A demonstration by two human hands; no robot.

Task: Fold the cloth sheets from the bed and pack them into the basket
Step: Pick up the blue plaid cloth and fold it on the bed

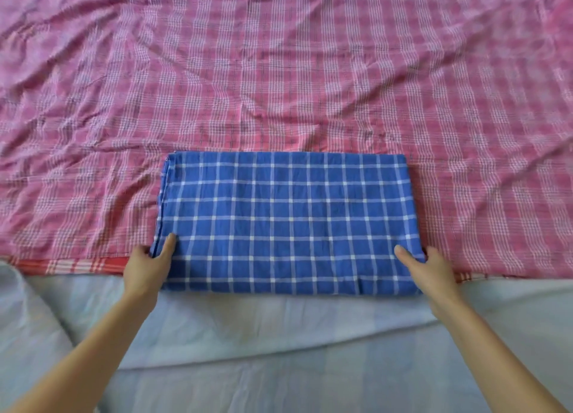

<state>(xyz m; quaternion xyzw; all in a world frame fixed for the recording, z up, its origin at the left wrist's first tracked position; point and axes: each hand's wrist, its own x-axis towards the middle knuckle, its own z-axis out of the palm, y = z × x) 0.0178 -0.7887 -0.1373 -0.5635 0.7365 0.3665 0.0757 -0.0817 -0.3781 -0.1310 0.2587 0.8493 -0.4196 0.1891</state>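
A blue cloth sheet with a white check (286, 223) lies folded into a flat rectangle near the bed's front edge. My left hand (147, 265) grips its near left corner, thumb on top and fingers tucked under the edge. My right hand (429, 268) grips the near right corner the same way, thumb lying on the cloth. A large pink checked sheet (279, 71) lies spread and wrinkled across the bed beneath and beyond the blue one. No basket is in view.
A pale blue bedsheet (279, 335) covers the near part of the bed, with a raised fold across it. A red-and-white checked border (77, 265) of the pink sheet shows at the left.
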